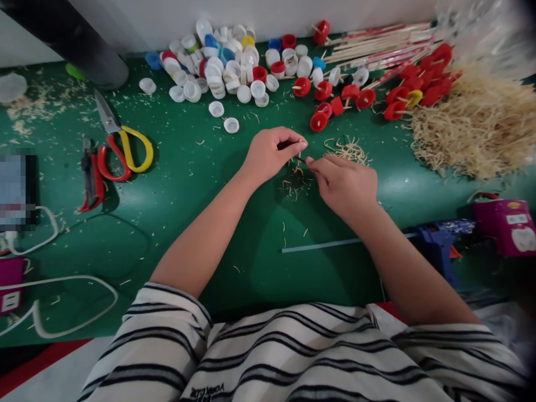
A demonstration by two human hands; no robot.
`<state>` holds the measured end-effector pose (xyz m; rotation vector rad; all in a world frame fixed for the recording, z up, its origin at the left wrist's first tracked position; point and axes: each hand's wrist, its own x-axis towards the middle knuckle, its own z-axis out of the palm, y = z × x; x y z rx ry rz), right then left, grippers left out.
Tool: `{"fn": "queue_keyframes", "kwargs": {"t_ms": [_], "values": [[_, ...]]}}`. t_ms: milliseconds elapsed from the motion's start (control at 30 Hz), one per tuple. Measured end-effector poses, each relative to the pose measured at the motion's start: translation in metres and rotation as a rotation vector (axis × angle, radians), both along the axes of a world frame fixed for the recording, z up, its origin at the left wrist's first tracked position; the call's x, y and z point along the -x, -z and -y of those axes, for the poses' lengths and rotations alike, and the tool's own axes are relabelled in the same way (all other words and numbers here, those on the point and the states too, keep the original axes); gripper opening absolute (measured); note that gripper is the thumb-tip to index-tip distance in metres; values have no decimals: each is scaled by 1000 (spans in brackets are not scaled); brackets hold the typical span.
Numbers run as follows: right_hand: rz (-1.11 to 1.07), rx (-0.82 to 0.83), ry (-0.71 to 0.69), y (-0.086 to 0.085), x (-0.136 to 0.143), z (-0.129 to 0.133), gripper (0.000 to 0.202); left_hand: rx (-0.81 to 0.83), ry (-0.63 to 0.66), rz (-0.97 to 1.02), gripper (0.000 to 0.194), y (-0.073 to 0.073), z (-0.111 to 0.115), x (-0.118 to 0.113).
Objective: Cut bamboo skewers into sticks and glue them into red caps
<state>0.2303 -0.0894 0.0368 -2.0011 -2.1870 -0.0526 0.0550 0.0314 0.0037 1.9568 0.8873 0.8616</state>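
My left hand is closed, its thumb and forefinger pinching a short pale wooden stick, mostly hidden by the fingertips. Close beside it, my right hand is closed around a thin dark tool, perhaps a small blade. Only the tool's tip shows, at or very near the stick; I cannot tell whether they touch. Under the fingers lie fine wood shavings on the green tabletop. Another little heap of curled shavings sits just beyond my right hand.
White and coloured bottle caps are piled at the back. Red caps with sticks lie right of them, near bundled skewers and wood wool. Scissors and a red cutter lie left. A glue gun with its glue stick is right.
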Motion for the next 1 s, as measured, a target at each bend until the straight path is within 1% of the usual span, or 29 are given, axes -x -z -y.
{"fn": "queue_keyframes", "kwargs": {"t_ms": [100, 300, 433, 533, 667, 767, 833, 1000], "values": [[23, 30, -23, 2, -3, 3, 47, -5, -6, 2, 18, 0, 0, 0], [27, 0, -49, 2, -7, 1, 45, -28, 15, -19, 20, -2, 1, 1], [20, 37, -34, -4, -6, -1, 41, -30, 49, -21, 24, -1, 0, 1], [-10, 64, -19, -7, -9, 3, 35, -20, 62, -18, 26, -1, 0, 2], [-30, 33, 5, -3, -18, 10, 31, -23, 82, -25, 27, 0, 0, 2], [-31, -28, -12, 2, -21, 8, 35, -34, 95, -25, 27, 0, 0, 1], [-21, -42, -30, 3, -18, 3, 40, -40, 102, -26, 27, 0, -1, 0], [-1, 0, -12, 0, -5, -5, 45, -37, 110, -21, 26, 0, -1, 1]]}}
